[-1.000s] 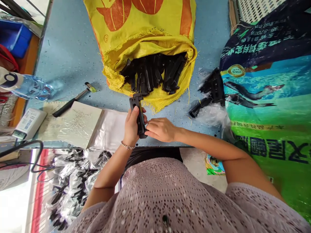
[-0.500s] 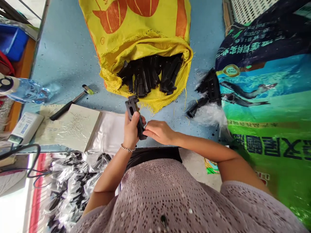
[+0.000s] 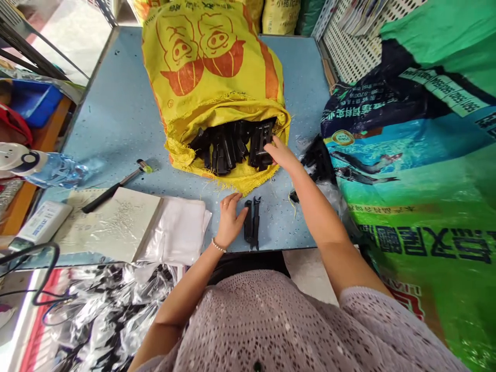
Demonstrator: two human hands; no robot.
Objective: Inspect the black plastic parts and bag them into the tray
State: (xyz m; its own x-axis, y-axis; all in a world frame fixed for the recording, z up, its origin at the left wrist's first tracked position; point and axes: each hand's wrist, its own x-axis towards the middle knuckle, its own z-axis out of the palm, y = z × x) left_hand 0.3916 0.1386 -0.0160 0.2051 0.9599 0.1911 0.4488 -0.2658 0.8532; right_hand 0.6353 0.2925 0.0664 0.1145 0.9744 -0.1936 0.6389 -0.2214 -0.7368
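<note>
Black and slim, a part (image 3: 264,135) in the right side of the mouth of the yellow sack (image 3: 220,51) sits under the fingertips of the right hand (image 3: 282,155), a little above the centre of the frame; thumb and forefinger appear to touch it, though I cannot tell whether they are closed round it. The left hand (image 3: 231,219) lies lower, near the centre, fingers loosely spread and holding nothing (a ring (image 3: 226,203) and a beaded bracelet (image 3: 219,245) show on that side). Its thumb comes right up to two black pieces (image 3: 248,219), lying side by side and pointing up the frame on the blue table (image 3: 120,113). More dark parts (image 3: 222,152) are jumbled inside the sack's frayed opening. Left of the left hand are clear plastic sleeves (image 3: 182,227), a pale slab (image 3: 124,222) and a hammer (image 3: 103,199), with a bottle (image 3: 58,170) near the left edge. A blue-green sack (image 3: 411,196) fills the right of the frame, further black items (image 3: 320,157) beside it
</note>
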